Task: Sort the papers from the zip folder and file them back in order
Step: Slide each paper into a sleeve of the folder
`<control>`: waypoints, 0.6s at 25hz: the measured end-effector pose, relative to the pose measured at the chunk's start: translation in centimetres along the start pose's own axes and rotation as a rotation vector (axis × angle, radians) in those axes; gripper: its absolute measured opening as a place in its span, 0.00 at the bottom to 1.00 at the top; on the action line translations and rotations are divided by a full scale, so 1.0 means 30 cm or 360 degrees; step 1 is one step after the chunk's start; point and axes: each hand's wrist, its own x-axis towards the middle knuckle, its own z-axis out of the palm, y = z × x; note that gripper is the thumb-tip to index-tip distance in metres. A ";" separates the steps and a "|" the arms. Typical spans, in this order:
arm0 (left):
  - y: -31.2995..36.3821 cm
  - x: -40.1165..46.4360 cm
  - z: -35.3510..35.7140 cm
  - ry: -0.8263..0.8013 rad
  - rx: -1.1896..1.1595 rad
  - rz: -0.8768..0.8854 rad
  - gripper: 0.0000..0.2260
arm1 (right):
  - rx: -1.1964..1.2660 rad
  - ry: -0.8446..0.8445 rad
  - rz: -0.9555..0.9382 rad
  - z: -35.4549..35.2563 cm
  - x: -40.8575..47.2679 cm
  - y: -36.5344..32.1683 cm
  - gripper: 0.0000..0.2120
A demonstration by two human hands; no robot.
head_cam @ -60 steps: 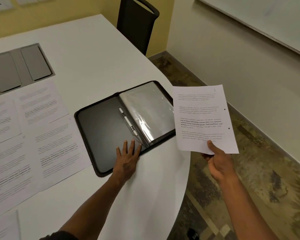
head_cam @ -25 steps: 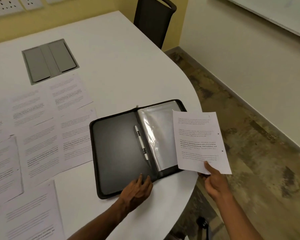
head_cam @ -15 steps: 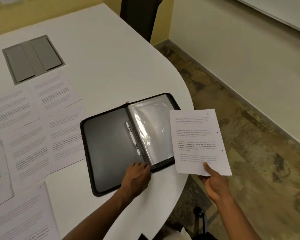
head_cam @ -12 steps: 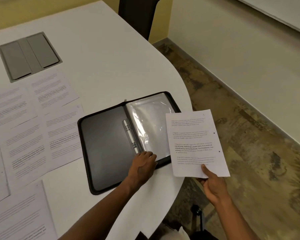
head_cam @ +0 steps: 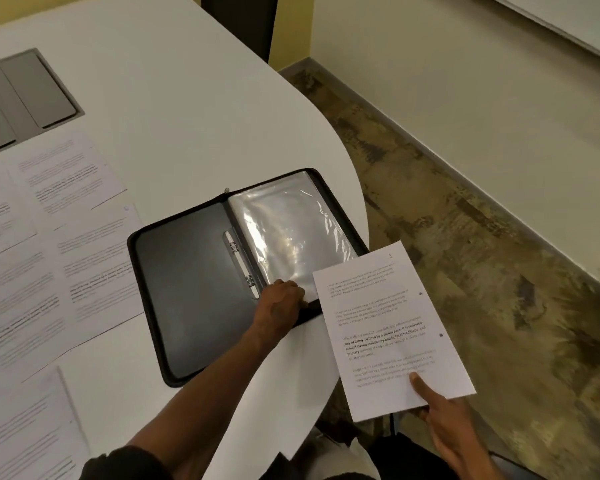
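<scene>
The zip folder lies open at the surface's right edge. The left hand pinches the near corner of its clear sleeves. The right hand grips a printed sheet off the edge. More papers cover the left side.

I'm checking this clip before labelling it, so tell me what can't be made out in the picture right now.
All in the head view:
- Left hand: its fingertips curl out of sight at the plastic sleeve, so the grip is unclear.
- Held sheet: body text too small and blurred to read.
- Papers on the table: cut off by the left edge; print motion-blurred.
- Right hand: fingers hidden behind the sheet; only the thumb shows.
</scene>
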 end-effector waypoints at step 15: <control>0.044 -0.011 -0.004 0.0236 -0.0600 -0.0386 0.06 | -0.0032 0.0107 0.0004 -0.060 -0.150 0.071 0.24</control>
